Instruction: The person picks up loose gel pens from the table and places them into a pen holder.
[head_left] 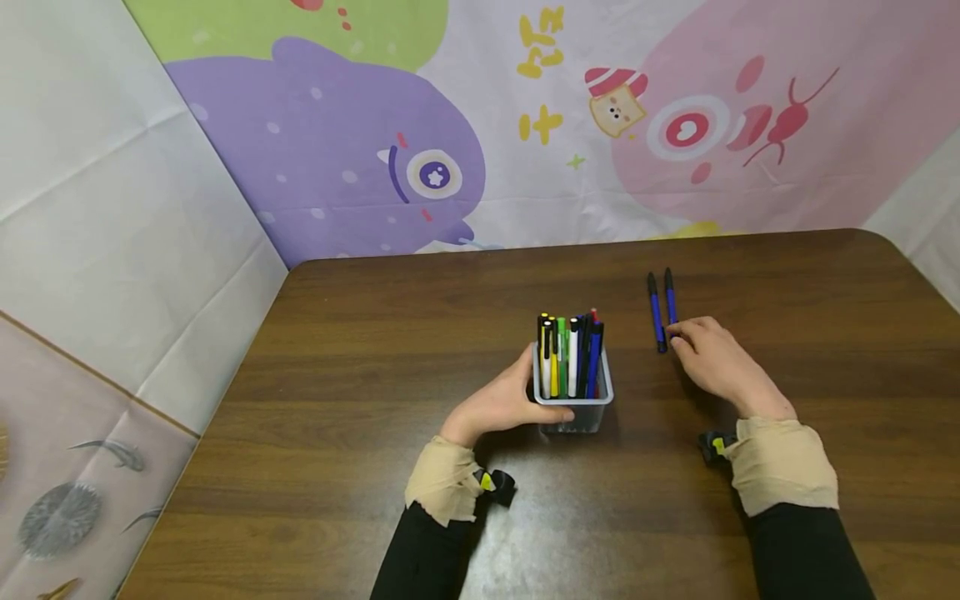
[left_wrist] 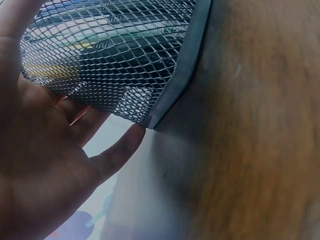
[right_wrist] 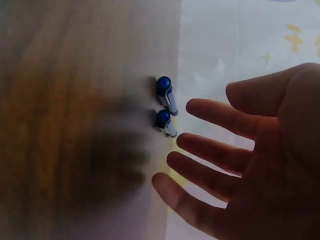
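My left hand grips a mesh pen holder from its left side, thumb across the front. Upright in the holder stand several pens in black, white, yellow, green and blue. In the left wrist view the fingers curve around the dark mesh wall of the holder. To the right, two blue pens with black ends, a left pen and a right pen, lie side by side on the table. My right hand hovers beside them, fingers spread and loosely bent in the right wrist view, with nothing held.
The brown wooden table carries the holder and the loose pens. A cartoon-printed cloth hangs along its back edge, and a pale cloth stands at the left. Small wrist cameras are strapped to both wrists.
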